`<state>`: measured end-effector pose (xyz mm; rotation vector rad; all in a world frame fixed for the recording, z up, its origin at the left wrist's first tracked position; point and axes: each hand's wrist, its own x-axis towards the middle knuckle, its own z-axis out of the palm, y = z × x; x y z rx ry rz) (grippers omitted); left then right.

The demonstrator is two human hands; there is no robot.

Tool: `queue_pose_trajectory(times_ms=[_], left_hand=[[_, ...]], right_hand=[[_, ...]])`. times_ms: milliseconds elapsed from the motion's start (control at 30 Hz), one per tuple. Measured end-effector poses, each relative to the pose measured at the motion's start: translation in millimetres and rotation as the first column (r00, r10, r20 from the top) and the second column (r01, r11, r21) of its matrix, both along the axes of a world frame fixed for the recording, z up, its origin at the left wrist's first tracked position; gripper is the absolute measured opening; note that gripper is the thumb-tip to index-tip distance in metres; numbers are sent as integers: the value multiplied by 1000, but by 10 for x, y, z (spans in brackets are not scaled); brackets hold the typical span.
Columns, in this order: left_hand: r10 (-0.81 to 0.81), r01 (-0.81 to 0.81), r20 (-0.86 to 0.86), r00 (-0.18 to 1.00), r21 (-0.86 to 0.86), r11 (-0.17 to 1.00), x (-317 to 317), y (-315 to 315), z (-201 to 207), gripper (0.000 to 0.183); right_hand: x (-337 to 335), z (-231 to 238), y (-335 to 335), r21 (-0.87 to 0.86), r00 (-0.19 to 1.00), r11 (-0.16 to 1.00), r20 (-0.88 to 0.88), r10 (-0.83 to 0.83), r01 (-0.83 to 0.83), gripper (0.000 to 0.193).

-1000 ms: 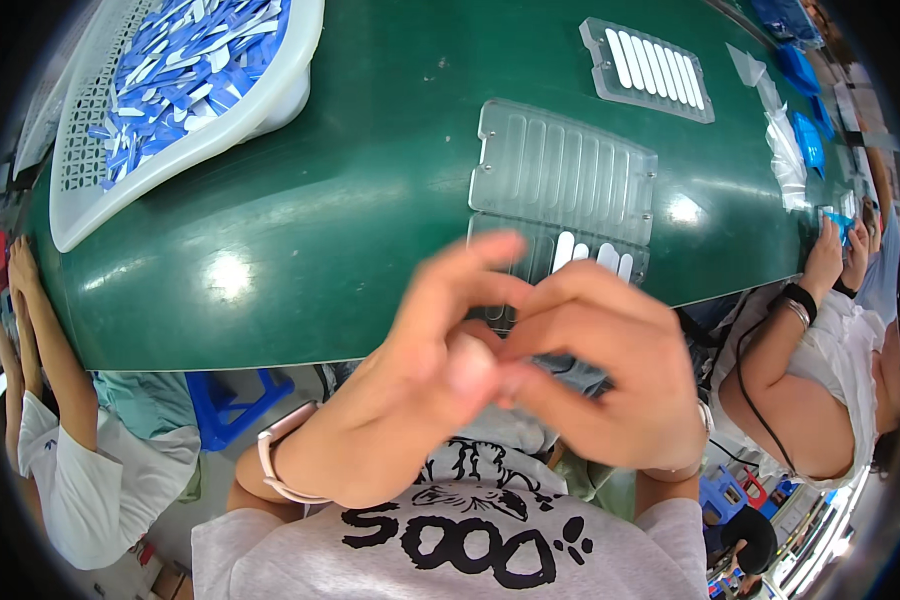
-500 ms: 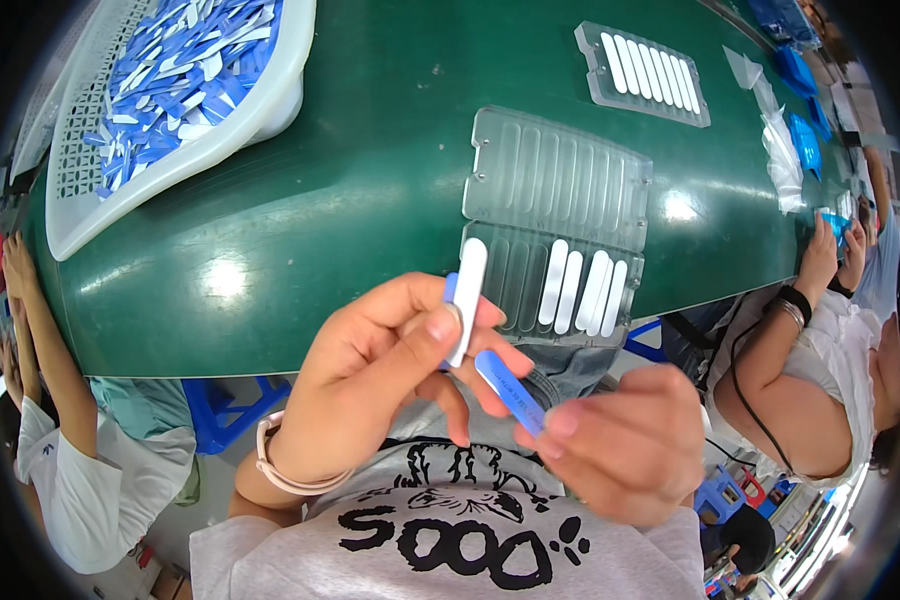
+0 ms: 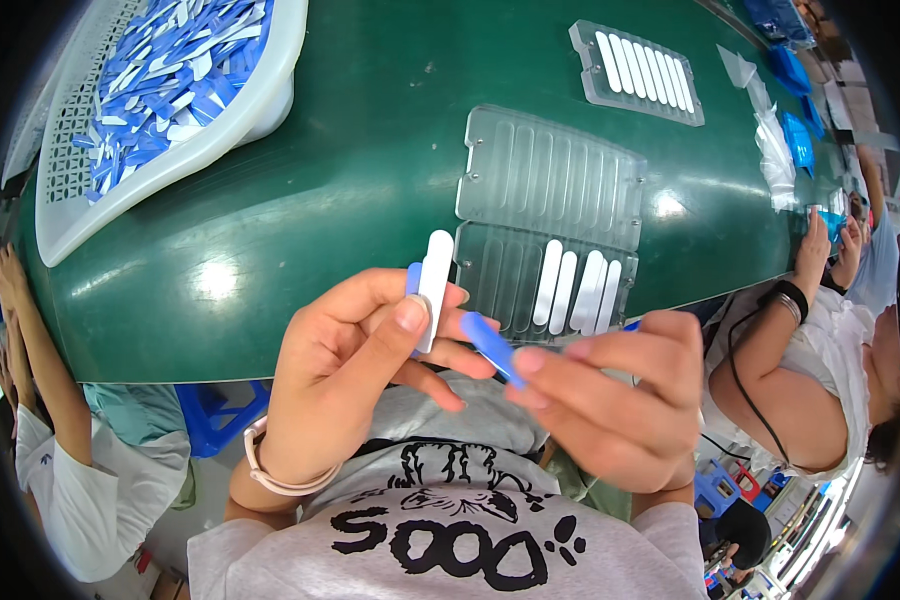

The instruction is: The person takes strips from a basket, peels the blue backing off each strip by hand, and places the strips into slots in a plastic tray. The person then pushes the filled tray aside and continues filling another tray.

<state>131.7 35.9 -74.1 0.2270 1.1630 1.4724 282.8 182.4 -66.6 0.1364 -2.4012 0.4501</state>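
My left hand (image 3: 340,345), a pale band at its wrist, pinches a few small nail files between thumb and fingers. A white-faced nail file (image 3: 436,280) stands upright in front, with a blue one (image 3: 414,278) showing behind it. My right hand (image 3: 620,405), somewhat blurred, pinches a blue nail file (image 3: 490,348) by its lower end, its tip close to the left fingers. Just beyond the hands lies a clear grooved tray (image 3: 482,275) with several white nail files (image 3: 549,285) in its right grooves; the left grooves hold none. A second grooved panel (image 3: 555,165) adjoins its far edge.
A white basket (image 3: 170,190) heaped with blue and white nail files stands at the far left of the green table (image 3: 370,190). Another clear tray (image 3: 682,113), filled with white files, lies far right near plastic wrapping (image 3: 775,155). Other people sit on both sides.
Both hands have shifted slightly left, still holding their nail files. The right hand has risen a little, and the blue file's tip stays near the left fingers. The view has shifted slightly.
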Motion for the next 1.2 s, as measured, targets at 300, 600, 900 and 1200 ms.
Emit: queue_pose_trajectory(times_ms=[300, 600, 900, 1200], left_hand=[[46, -32, -97, 994, 134, 990, 76, 94, -28, 26], [-106, 110, -121, 987, 26, 994, 69, 172, -21, 24], [52, -50, -269, 962, 14, 999, 85, 93, 7, 23], [116, -71, -558, 821, 101, 992, 151, 75, -78, 16]], right_hand=[[10, -122, -190, -352, 990, 925, 45, -136, 143, 35], [171, -88, -49, 62, 988, 986, -20, -154, 155, 23], [125, -234, -108, 183, 905, 938, 263, -334, 293, 33], [142, -66, -136, 135, 793, 933, 496, -354, 332, 34]])
